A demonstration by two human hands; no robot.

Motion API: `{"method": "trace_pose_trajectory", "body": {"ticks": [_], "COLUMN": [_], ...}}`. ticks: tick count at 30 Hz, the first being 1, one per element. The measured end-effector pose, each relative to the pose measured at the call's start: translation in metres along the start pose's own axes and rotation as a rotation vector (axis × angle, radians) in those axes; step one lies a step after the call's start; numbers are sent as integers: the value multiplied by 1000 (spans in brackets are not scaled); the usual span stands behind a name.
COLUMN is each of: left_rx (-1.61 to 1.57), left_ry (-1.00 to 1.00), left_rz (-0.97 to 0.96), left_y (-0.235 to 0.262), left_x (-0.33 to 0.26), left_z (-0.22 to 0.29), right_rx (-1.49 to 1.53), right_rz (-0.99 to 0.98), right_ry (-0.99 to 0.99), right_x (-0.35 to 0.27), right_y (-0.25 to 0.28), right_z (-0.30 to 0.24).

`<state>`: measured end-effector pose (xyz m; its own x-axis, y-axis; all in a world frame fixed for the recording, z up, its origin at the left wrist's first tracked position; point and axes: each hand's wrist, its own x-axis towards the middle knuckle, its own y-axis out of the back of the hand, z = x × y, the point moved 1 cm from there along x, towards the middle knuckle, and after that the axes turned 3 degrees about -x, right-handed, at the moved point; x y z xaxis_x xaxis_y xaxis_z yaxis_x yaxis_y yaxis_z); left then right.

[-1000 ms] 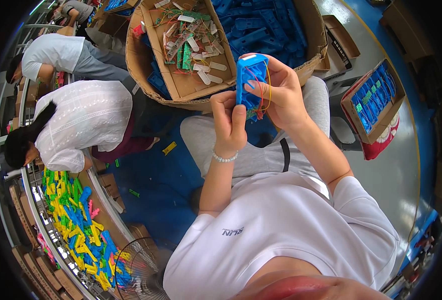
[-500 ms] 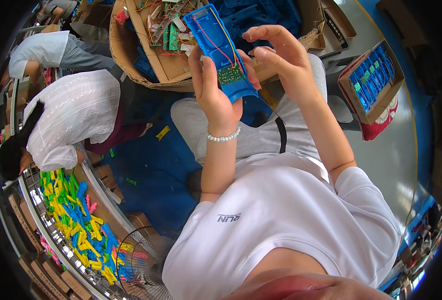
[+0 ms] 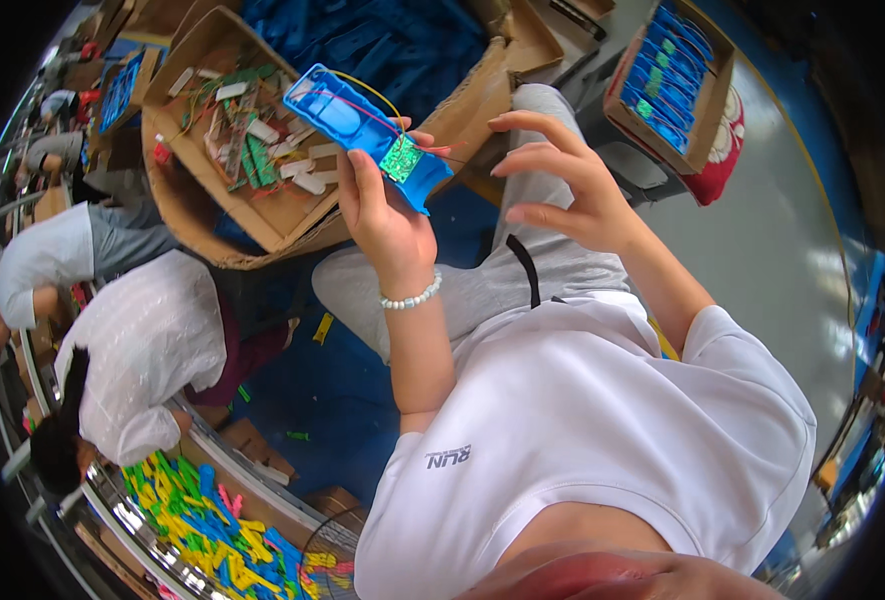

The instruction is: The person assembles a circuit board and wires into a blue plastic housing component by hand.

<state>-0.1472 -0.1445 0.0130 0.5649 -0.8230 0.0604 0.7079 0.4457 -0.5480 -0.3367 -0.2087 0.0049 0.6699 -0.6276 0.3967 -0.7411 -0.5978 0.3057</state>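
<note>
My left hand (image 3: 390, 228), with a beaded bracelet at the wrist, grips a long blue plastic housing half (image 3: 337, 112) from below. A small green circuit board (image 3: 400, 158) sits in the housing's near end. A yellow wire (image 3: 380, 92) loops up from the board, and red wires run along the shell and stick out to the right. Right of the housing hovers my right hand (image 3: 577, 195), its fingers apart and bent, with nothing seen in it. Its fingertips are clear of the wires.
Ahead stands a big carton (image 3: 472, 95) of blue housings; a cardboard tray (image 3: 187, 160) with boards and white parts rests on it. A box (image 3: 717, 110) of wired blue housings is at right. Left, two co-workers bend beside a belt of colourful plastic pieces (image 3: 202, 520).
My left hand has moved left and lower with the housing, which now tilts more. My right hand has drawn away from it and opened. The whole view has swung round.
</note>
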Motion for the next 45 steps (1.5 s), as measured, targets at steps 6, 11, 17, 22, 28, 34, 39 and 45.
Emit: {"method": "trace_pose_trajectory", "body": {"ticks": [6,11,17,22,28,34,39,45], "left_rx": [-163,-169,131,214,309,381,489,1509], "left_ry": [258,339,579,912,470,256,-168,-729], "left_rz": [-282,-281,-475,-695,-445,-356,-118,159], "left_y": [-47,-77,-87,-89,-82,-62,-10,66], "left_x": [-39,-53,-33,-22,-12,-21,-22,0], "left_z": [-66,-109,-113,-118,-120,-73,-5,43], "right_rx": [-62,-254,-918,-1001,-1147,-1262,-1109,-1261], "right_rz": [276,307,403,-118,176,123,-26,-114], "right_ry": [-204,-313,-36,8,-325,-686,-767,-745], "right_x": [-49,-80,-78,-93,-115,-126,-97,-65], "right_y": [29,42,107,133,205,296,283,302], "right_z": [5,11,9,32,117,252,279,247]}}
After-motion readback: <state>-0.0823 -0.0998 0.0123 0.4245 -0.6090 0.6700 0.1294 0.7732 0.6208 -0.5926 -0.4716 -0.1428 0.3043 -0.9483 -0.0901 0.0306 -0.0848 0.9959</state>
